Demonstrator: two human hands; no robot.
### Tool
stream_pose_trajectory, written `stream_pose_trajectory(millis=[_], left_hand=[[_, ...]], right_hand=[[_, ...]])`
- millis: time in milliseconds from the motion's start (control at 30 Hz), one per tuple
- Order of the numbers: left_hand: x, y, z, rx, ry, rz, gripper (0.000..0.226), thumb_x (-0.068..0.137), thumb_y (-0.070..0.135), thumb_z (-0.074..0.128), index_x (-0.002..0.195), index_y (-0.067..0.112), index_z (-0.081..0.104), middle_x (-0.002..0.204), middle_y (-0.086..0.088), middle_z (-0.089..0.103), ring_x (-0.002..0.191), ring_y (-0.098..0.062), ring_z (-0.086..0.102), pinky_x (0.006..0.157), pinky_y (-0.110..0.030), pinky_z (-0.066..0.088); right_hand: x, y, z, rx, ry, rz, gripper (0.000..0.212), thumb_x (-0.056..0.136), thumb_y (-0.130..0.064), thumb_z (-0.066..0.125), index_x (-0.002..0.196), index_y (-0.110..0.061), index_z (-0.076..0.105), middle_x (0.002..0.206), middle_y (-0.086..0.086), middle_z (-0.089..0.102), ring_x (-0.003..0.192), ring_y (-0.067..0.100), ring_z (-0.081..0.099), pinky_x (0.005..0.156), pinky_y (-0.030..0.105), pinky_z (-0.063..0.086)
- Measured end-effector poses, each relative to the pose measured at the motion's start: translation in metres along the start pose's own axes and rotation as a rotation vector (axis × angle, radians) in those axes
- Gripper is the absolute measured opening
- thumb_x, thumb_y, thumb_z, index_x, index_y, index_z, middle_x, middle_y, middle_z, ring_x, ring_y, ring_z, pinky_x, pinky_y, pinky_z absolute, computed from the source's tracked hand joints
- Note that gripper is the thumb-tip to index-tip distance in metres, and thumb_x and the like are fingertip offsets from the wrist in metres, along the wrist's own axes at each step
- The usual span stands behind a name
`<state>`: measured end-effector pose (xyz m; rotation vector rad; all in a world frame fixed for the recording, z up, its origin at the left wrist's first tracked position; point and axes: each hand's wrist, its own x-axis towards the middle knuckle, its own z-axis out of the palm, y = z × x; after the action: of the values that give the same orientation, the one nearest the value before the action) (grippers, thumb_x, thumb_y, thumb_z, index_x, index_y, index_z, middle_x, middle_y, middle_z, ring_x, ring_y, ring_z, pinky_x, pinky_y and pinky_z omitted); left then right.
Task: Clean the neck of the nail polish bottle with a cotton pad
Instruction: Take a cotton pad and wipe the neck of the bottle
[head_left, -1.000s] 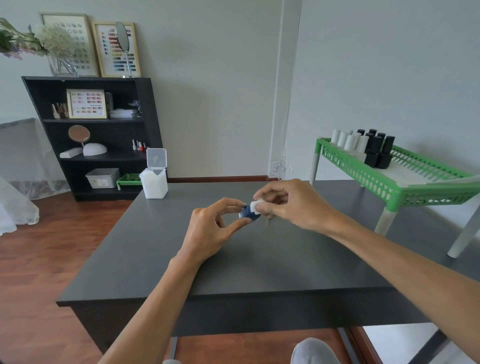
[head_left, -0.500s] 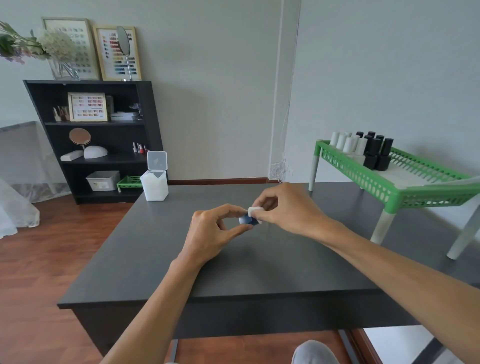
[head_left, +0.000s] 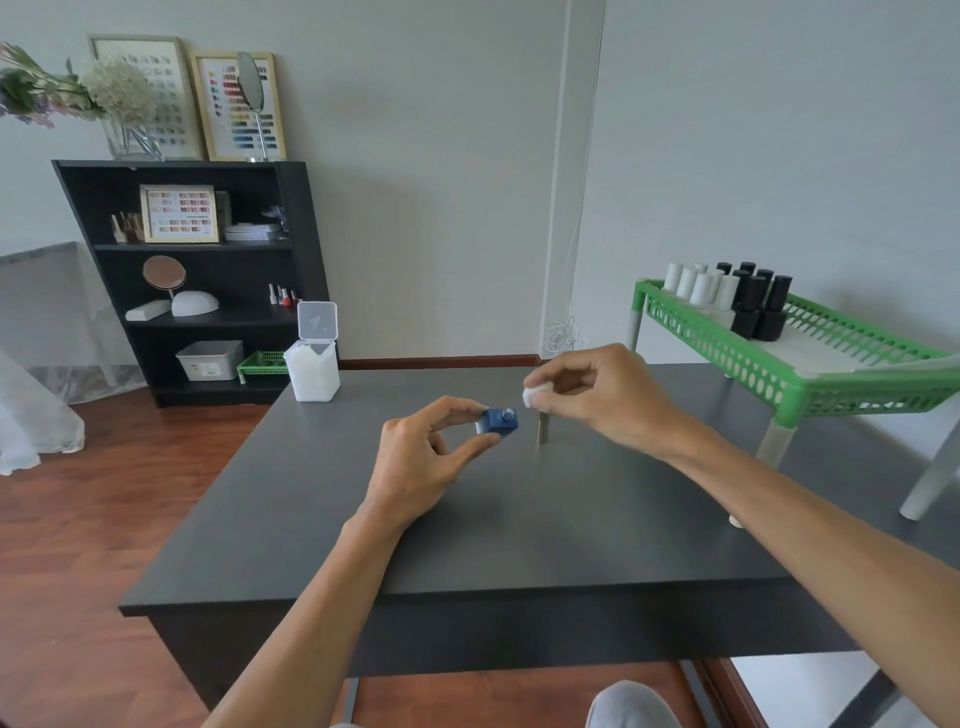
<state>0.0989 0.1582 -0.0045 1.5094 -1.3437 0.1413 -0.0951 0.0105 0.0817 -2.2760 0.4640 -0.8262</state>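
Observation:
My left hand (head_left: 421, 462) pinches a small blue nail polish bottle (head_left: 497, 421) between thumb and fingers above the dark table (head_left: 519, 519). The bottle is uncapped and tilted, its threaded neck pointing up and to the right. My right hand (head_left: 602, 395) holds a small white cotton pad (head_left: 531, 397) at its fingertips, a short gap up and to the right of the neck. The pad does not touch the bottle. A thin upright cap with brush (head_left: 543, 430) stands on the table just below my right hand.
A white lidded box (head_left: 313, 366), lid open, stands at the table's far left corner. A green plastic rack (head_left: 810, 374) on the right carries several white and black bottles (head_left: 727, 296). A black shelf unit (head_left: 197, 280) stands against the far wall.
My right hand has lifted the cotton pad off the bottle's neck, up and to the right, so the neck now shows. The left hand keeps hold of the bottle.

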Motion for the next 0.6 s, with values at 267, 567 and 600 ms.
stream_pose_trajectory(millis=[267,567,600], left_hand=[[0.000,0.000,0.001,0.023,-0.042,-0.005,0.031,0.083,0.047,0.082,0.109,0.040,0.068,0.110,0.033,0.068,0.047,-0.015,0.064,0.050,-0.018,0.055],[0.000,-0.002,0.001,-0.014,-0.034,0.001,0.031,0.084,0.047,0.084,0.110,0.038,0.069,0.111,0.031,0.071,0.045,-0.013,0.065,0.050,-0.014,0.052],[0.000,-0.002,0.001,-0.020,-0.037,0.006,0.031,0.084,0.047,0.084,0.110,0.037,0.069,0.112,0.030,0.071,0.045,-0.013,0.065,0.050,-0.014,0.052]], right_hand=[[-0.004,-0.010,0.015,-0.121,-0.104,-0.135,0.015,0.088,-0.019,0.085,0.102,-0.023,0.086,0.100,-0.011,0.082,0.092,0.004,0.077,0.090,0.028,0.063],[-0.003,-0.007,0.018,-0.138,-0.058,-0.131,0.010,0.090,-0.024,0.083,0.100,-0.026,0.085,0.089,-0.016,0.081,0.086,-0.002,0.075,0.086,0.023,0.061],[-0.004,-0.006,0.020,-0.113,-0.028,-0.113,0.009,0.091,-0.025,0.083,0.100,-0.026,0.084,0.088,-0.015,0.081,0.085,-0.002,0.076,0.087,0.024,0.061]])
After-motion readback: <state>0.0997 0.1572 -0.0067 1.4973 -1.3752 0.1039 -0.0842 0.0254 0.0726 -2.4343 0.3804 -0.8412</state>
